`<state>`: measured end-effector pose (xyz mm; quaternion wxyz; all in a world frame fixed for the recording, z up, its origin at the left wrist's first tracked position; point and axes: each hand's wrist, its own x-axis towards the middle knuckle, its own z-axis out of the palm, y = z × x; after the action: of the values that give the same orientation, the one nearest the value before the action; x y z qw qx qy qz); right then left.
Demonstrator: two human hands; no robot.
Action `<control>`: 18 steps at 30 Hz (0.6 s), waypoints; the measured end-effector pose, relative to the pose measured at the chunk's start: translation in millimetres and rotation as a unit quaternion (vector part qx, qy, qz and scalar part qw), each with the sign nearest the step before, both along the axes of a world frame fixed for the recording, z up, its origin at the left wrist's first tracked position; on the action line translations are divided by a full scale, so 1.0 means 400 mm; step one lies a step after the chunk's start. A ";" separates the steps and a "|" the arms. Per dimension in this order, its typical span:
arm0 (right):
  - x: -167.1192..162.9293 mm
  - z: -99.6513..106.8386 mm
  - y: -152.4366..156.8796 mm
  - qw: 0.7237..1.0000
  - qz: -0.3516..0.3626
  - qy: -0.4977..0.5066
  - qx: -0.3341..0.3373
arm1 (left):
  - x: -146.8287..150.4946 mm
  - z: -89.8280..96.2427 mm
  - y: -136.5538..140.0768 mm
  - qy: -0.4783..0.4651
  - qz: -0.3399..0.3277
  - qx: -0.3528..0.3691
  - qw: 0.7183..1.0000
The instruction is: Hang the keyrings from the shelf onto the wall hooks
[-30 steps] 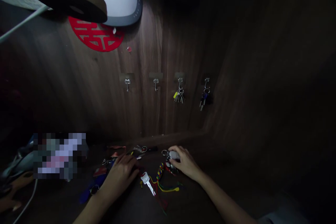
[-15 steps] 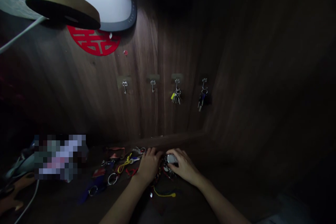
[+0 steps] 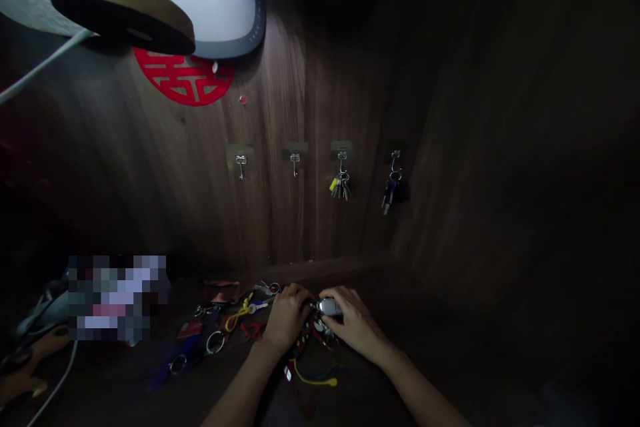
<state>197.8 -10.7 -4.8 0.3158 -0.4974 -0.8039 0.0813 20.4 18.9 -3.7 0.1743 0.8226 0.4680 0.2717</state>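
My right hand (image 3: 357, 321) is closed around a grey, rounded key fob (image 3: 329, 307), thumb below and fingers above. Close beside it, my left hand (image 3: 289, 320) has its fingers curled together at the fob's left end; what they pinch is too dark and small to make out. Just below the fob hang or lie some metal keys (image 3: 323, 328). A dark patterned strap (image 3: 302, 340) runs down between my hands, and a yellow cord (image 3: 317, 381) lies below it. Left of my left hand are a yellow looped strap (image 3: 240, 315) and a blue-headed key (image 3: 257, 307).
On the wooden wall, two key bunches (image 3: 341, 187) (image 3: 390, 195) hang from hooks, left of which are two bare hooks (image 3: 295, 163) (image 3: 241, 163). Large key rings (image 3: 215, 343) lie at left. A lamp (image 3: 120, 3) and a cap (image 3: 213, 7) are above.
The view has shifted slightly, so the wall things sit a little further right. My left fingers have curled in more toward the fob. My right hand still holds it.
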 end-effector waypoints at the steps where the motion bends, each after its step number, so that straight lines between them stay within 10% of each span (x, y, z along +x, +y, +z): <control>1: 0.000 0.000 0.000 1.000 -0.002 0.001 0.002 | 0.000 -0.001 -0.001 -0.009 0.003 0.000 1.000; 12: 0.002 -0.004 0.002 0.998 -0.043 0.010 0.050 | -0.006 -0.002 -0.019 -0.188 0.008 -0.063 0.980; 18: 0.006 -0.009 0.000 0.993 -0.049 0.005 0.105 | 0.005 -0.005 -0.015 -0.363 -0.049 -0.149 0.919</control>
<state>200.2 -10.7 -8.5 0.3740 -0.5000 -0.7809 -0.0172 22.3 13.0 -5.7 0.4657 0.6539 0.3672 0.4697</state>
